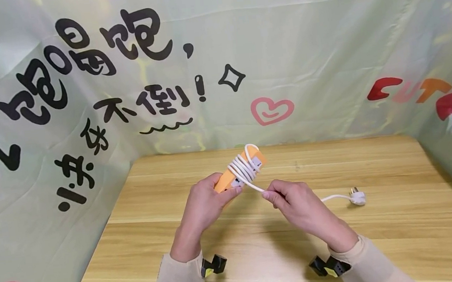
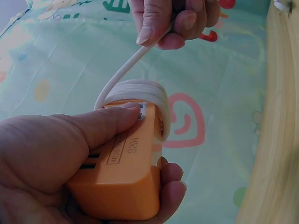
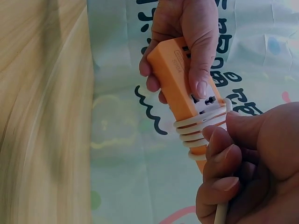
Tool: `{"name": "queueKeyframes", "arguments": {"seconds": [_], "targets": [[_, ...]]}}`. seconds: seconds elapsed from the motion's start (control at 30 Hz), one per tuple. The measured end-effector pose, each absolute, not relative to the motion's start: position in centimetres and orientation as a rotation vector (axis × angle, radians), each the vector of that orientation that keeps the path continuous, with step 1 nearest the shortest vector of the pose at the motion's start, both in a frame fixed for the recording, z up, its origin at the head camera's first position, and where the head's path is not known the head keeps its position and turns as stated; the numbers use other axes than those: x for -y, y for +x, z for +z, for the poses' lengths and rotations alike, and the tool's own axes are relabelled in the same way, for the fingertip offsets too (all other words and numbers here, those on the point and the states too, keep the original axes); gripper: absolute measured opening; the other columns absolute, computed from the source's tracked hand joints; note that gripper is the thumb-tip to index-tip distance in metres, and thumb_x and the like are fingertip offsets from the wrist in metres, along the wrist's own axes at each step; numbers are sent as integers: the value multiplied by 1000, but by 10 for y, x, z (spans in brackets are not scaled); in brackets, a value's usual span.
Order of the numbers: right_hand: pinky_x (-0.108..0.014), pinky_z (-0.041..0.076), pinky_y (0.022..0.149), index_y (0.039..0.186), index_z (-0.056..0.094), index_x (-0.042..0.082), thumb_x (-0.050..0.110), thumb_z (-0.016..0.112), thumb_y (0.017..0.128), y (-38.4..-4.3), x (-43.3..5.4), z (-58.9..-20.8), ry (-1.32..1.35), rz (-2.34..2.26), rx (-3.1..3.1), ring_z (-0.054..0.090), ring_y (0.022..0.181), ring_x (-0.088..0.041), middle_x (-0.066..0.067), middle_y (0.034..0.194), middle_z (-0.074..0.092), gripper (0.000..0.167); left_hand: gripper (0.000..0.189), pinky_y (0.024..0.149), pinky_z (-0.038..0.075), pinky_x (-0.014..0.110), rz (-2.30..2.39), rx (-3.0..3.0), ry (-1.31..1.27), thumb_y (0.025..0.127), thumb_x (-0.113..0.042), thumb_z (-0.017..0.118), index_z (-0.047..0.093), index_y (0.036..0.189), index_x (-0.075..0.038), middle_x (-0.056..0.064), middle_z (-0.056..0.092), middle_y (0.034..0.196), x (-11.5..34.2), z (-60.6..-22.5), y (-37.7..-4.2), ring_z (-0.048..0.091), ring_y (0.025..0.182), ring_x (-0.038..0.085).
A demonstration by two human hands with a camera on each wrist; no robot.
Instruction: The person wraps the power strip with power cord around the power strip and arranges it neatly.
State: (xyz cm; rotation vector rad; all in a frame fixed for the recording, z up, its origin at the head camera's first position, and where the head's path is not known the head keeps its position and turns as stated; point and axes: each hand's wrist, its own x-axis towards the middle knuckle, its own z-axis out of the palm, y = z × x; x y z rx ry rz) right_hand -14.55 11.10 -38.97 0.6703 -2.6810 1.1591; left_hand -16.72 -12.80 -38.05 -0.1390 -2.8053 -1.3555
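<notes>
An orange power strip (image 2: 131, 163) is held up over the table, tilted, with several turns of its white cord (image 1: 242, 169) wound round its far half. My left hand (image 1: 204, 204) grips the near end, thumb on the socket face and fingers behind. To the right of the strip, my right hand (image 1: 300, 204) pinches the cord between thumb and curled fingers, and the stretch between hand and strip runs straight. Out past the right hand, the cord's loose end leads to a white plug (image 1: 357, 197) with its metal prongs pointing up.
Beneath both hands is a wooden table (image 1: 145, 243). A pale green printed cloth (image 1: 316, 47) with dark lettering and hearts hangs behind it and along both sides. Each wrist carries a small black camera, such as the left one (image 1: 219, 263).
</notes>
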Motion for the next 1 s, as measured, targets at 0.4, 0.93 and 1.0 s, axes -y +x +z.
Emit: {"name": "queueKeyframes", "arguments": {"seconds": [0.4,0.93,1.0], "targets": [[-23,33,52,82,63,22,24,67,105,-146,-112,-390,668,1148,2662,35,54,-1,13,63,42,23,33,60,44,34,-1357,2799,-126,89,-41,85,75,112,-21,0,65,82,127,-379,-166,56,71,20],[-24,33,50,74,61,21,30,66,106,-144,-113,-385,579,1105,2657,34,52,-2,11,60,42,33,29,62,45,35,-1484,2728,-179,88,-37,85,76,110,-21,2,65,82,131,-376,-166,56,73,22],[-25,37,52,80,67,20,27,64,107,-144,-113,-385,589,1113,2649,38,54,-2,10,63,49,28,29,62,45,35,-1494,2726,-166,89,-37,85,76,111,-21,2,65,83,132,-376,-166,57,73,22]]}}
